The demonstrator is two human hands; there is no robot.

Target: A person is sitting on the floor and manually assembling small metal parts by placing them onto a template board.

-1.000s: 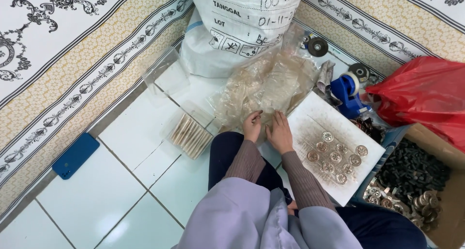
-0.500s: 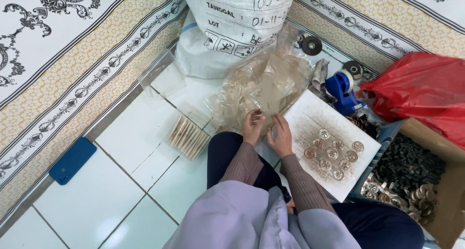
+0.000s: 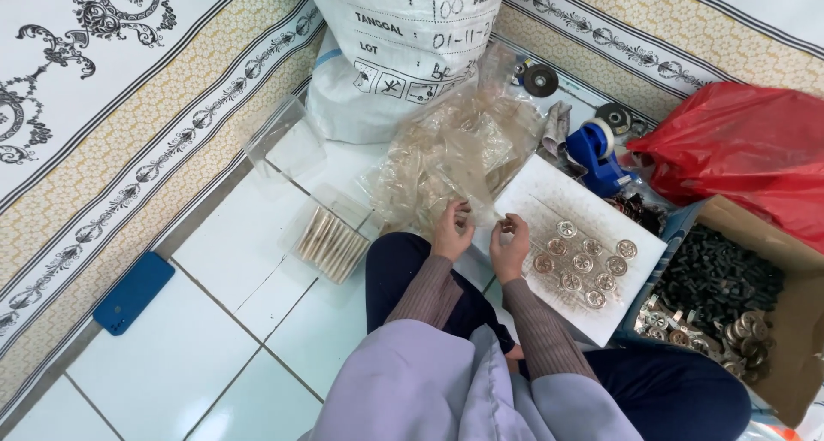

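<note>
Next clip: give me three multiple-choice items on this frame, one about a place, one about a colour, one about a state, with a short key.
1. Where does the blue phone lie?
A. on the white board
B. on the floor tiles by the patterned carpet edge
C. in the cardboard box

2. What colour is the bag above the cardboard box?
A. red
B. green
C. white

3. How are the left hand and right hand placed?
A. flat on the floor
B. both raised at the clear plastic bags, fingers pinched
C. inside the box

Key: 1 B, it lies on a tile at the carpet border; 2 A, plainly red; 3 B, both hands meet the plastic's edge.
</note>
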